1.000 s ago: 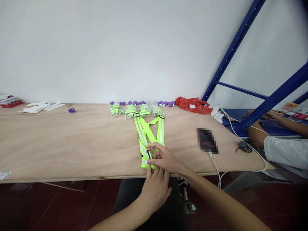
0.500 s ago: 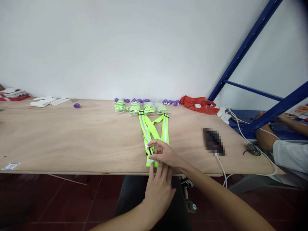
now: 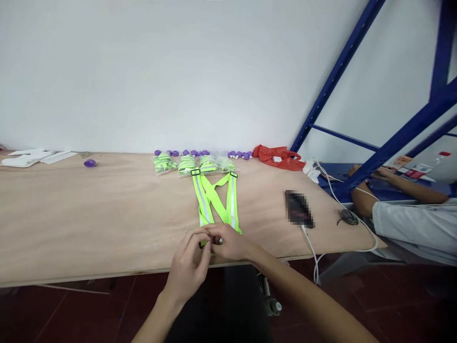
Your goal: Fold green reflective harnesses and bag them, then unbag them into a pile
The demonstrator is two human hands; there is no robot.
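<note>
surface: long pale plywood surface [image 3: 89, 214], runs wall to front edge; everything sits on it.
rack: blue steel shelving frame [image 3: 374, 157] at far right, another person's arm in a white sleeve [image 3: 410, 224] resting across its low shelf. Not the wearer's hands.
strap: neon yellow-green reflective strap harness with grey stripes and black buckles [image 3: 214, 200], laid flat in an X, far end touching the bagged packs, near end at the front edge under the hands.
left hand: left hand [image 3: 187, 262] pinched together on the strap's near end, fingers curled in.
right hand: right hand [image 3: 228, 243] also clamped on the same end, fingertips touching the left's. Exact grip point is hidden by the fingers.
packs: row of clear-bagged rolled yellow-green straps [image 3: 189, 163] by the wall, small purple pieces [image 3: 200, 153] lined up behind.
red bag: crumpled red plastic bag [image 3: 274, 156], right of the packs, apart from the strap.
cable: white cable [image 3: 310, 247] from a dark blurred device [image 3: 299, 208], drops over the front edge just right of the right forearm.
other: white papers [image 3: 32, 157] and a purple cap [image 3: 89, 163] far left, well apart.
risk 1: strap end sits right at the edge; likely slips off if either pinch loosens.
risk 2: pulling the near end probably drags the far buckles and shoves the packs.
risk 3: right forearm could snag the cable and tug the device.
obstruction: none between hands and strap.
</note>
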